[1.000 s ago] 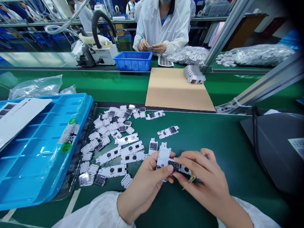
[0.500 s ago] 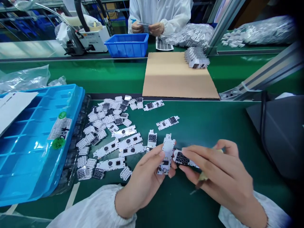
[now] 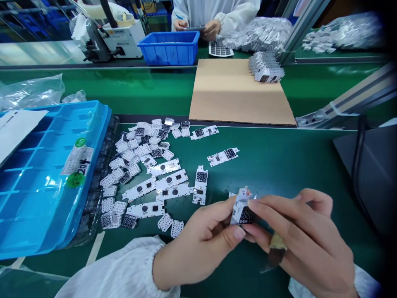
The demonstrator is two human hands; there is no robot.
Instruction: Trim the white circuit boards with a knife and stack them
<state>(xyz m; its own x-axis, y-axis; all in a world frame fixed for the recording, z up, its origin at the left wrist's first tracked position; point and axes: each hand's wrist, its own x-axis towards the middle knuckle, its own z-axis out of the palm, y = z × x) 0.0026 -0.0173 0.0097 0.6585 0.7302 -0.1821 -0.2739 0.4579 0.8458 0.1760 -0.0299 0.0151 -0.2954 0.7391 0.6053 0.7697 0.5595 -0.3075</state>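
- The left hand [image 3: 201, 240] pinches a folded white circuit-board strip [image 3: 242, 211] narrowly between thumb and fingers. The strip sits near the bench's near edge, right of its middle, with a black dotted grid on its near face.
- The right hand [image 3: 299, 238] closes on the same strip from the other side. A small pointed tool with a tan grip [image 3: 277, 244] lies tucked under its fingers, its tip blurred.
- An upright white board strip [image 3: 200, 185] lies just above the left hand, not touching it. Long white board panels [image 3: 145, 209] and a heap of small perforated white pieces [image 3: 139, 153] spread further left.
- The green conveyor bench [image 3: 279, 165] runs on right of the hands, which stand well apart from a dark grey panel [image 3: 366, 178] at the right edge and from the bench's far edge.
- A bright blue plastic tray [image 3: 104, 136] lies along the left edge.
- Past the far edge, a brown cardboard sheet [image 3: 242, 91] carries a stack of white boards [image 3: 265, 68]. A co-worker's hands [image 3: 195, 27] hold a small flat piece behind a blue plastic bin [image 3: 169, 49].
- Half a second earlier, the strip lay opened out long; now it is compact, and the hands sit closer together, further right.
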